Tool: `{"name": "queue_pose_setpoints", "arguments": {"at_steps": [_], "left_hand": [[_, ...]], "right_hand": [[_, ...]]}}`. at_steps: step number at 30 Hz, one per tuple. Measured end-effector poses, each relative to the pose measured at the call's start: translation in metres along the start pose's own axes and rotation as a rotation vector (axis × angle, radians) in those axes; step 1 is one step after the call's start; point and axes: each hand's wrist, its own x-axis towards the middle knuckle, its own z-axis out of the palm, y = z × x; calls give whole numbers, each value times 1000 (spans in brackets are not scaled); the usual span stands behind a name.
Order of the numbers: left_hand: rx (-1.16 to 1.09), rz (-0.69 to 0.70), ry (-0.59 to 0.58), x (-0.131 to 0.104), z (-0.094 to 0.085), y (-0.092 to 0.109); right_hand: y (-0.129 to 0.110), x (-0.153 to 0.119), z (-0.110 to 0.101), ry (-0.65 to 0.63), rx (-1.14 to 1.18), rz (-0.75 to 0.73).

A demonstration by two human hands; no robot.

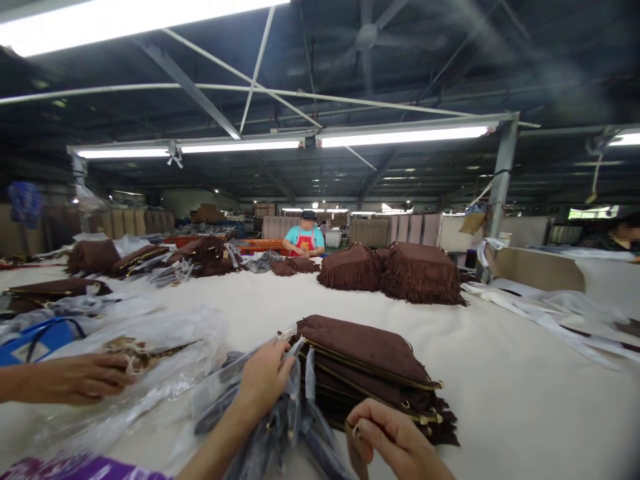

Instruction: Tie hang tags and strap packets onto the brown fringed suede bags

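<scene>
A stack of dark brown zippered pouches [365,343] with fringed edges lies on the white table in front of me. My left hand [267,377] rests at the stack's left corner, its fingers bent over the tops of the plastic-wrapped grey straps [293,413]; what its fingertips grip is hidden. Near the front of the stack, my right hand [390,440] pinches a brown strip [356,453] with a small metal ring by its fingers. The wrapped straps hang from the pouches' left side toward the table's front.
At the left, another person's hand [95,379] reaches over clear plastic bags [170,373]. A blue box [43,340] lies behind it. Fringed brown piles [423,270] stand farther back, and a person in a red apron [304,241] is beyond the table.
</scene>
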Motion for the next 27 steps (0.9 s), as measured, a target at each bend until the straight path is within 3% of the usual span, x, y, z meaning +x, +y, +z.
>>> {"name": "queue_pose_setpoints", "arguments": {"at_steps": [2,5,11,14,18,23,25,27], "left_hand": [[213,-47,29,12,7,-2],[241,-36,-20,18,16,8],[194,49,-68,-6,27,46],[100,146,-87,-18,33,53],[9,274,-155,-26,36,48],[10,410,-224,-28,27,38],[15,391,-182,-25,21,35],[89,273,-13,-17,17,30]], "right_hand": [[-6,1,-3,69,-46,21],[-6,8,-2,156,-77,36],[6,42,9,279,-112,117],[5,59,15,165,-116,160],[-5,69,21,23,-74,129],[-15,73,20,-5,-399,170],[-17,73,20,30,-516,139],[-19,72,22,64,-620,125]]}}
